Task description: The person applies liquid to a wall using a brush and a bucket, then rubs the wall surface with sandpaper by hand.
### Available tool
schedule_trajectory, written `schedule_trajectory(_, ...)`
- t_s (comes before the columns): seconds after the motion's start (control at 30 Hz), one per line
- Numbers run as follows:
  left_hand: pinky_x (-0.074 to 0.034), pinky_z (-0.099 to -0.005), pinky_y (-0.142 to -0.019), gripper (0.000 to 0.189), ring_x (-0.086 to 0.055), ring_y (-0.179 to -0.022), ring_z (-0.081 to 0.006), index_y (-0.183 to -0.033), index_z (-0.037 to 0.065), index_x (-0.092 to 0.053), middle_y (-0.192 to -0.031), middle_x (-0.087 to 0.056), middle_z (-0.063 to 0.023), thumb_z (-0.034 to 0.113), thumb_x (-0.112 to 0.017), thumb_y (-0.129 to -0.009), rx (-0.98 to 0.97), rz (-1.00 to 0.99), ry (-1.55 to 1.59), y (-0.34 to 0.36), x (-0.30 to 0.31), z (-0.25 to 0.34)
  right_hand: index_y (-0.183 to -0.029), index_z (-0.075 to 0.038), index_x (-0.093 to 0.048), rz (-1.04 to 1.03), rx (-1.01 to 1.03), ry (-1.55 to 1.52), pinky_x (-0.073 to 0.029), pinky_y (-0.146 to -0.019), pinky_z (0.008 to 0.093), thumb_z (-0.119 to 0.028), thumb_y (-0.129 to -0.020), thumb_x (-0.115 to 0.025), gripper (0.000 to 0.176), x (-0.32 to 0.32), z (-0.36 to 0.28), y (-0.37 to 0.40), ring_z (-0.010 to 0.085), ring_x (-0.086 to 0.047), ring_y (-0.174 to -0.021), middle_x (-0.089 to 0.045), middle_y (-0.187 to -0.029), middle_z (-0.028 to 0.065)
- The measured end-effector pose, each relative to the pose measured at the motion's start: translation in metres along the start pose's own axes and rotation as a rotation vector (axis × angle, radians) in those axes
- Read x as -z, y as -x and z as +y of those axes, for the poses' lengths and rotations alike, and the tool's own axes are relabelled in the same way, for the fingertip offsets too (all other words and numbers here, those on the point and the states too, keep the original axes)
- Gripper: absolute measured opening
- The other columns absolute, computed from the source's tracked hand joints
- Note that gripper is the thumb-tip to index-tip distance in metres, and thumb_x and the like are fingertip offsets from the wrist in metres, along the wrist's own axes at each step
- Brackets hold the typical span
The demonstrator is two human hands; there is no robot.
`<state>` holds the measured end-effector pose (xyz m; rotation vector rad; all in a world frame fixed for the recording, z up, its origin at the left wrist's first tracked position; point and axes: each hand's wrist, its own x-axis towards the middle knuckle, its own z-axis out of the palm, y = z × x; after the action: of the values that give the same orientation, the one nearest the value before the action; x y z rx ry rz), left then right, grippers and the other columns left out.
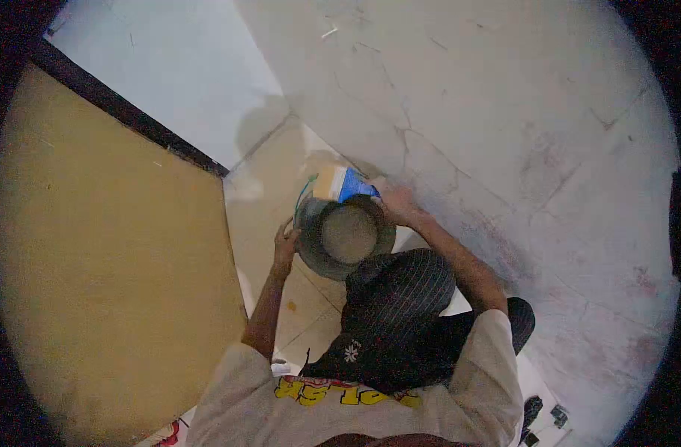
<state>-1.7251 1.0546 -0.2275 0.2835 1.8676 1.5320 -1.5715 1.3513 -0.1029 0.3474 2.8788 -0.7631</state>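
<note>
A dark bucket [310, 249] stands in front of my knees, with a greyish, smooth-looking content [348, 233] in it. At its left side my left hand [285, 246] grips the rim, near a thin blue-green bucket handle [301, 195] that sticks up. My right hand [394, 203] is closed around the blue handle of a wide paintbrush [348, 185]. The brush lies level over the far rim, its pale yellow bristles pointing left. Part of the right hand's grip is hidden behind the back of the hand.
A tan panel [124, 261] with a dark edge strip [132, 112] rises on the left. Marked, cracked-looking whitish wall [504, 149] spans the right. Tiled floor [310, 287] lies under the bucket. My bent knee [407, 290] is close to the bucket's near side.
</note>
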Motion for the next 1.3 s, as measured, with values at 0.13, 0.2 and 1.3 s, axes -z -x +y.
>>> schedule_trajectory(0.13,-0.052,-0.0382,-0.077,0.053,-0.06,-0.095,-0.023,-0.136,0.008,-0.041,-0.107,-0.061,-0.014,0.031,-0.057,-0.09,0.093,0.197,0.07,0.048,-0.025,-0.009,-0.131,-0.012,-0.042,0.197,-0.06,0.121,-0.047,-0.085,0.0492,-0.028,-0.093,-0.046,0.042,-0.086,0.045,-0.022,0.037,-0.048,-0.116,-0.049,-0.121,0.0211)
schedule_trajectory(0.2,-0.051,-0.0389,-0.082,0.054,-0.057,-0.104,-0.0248,-0.134,0.006,-0.041,-0.112,-0.059,-0.0165,0.035,-0.056,-0.091,0.034,0.221,0.105,0.063,-0.028,-0.021,-0.132,-0.007,-0.04,0.222,-0.056,0.129,-0.048,-0.083,0.0493,-0.027,-0.093,-0.045,0.044,-0.093,0.05,-0.018,0.0422,-0.05,-0.111,-0.047,-0.125,0.0211)
schedule_trajectory(1.3,-0.047,-0.0414,-0.087,0.043,-0.053,-0.105,-0.0309,-0.121,-0.004,-0.047,-0.12,-0.051,-0.0177,0.023,-0.055,-0.089,-0.619,-0.243,-0.219,0.083,-0.061,0.119,-0.112,-0.001,-0.053,1.338,-1.657,-0.627,-0.05,-0.062,0.0385,-0.02,-0.081,-0.061,0.037,-0.307,-0.027,0.568,0.0242,-0.061,-0.07,-0.062,-0.089,0.0159)
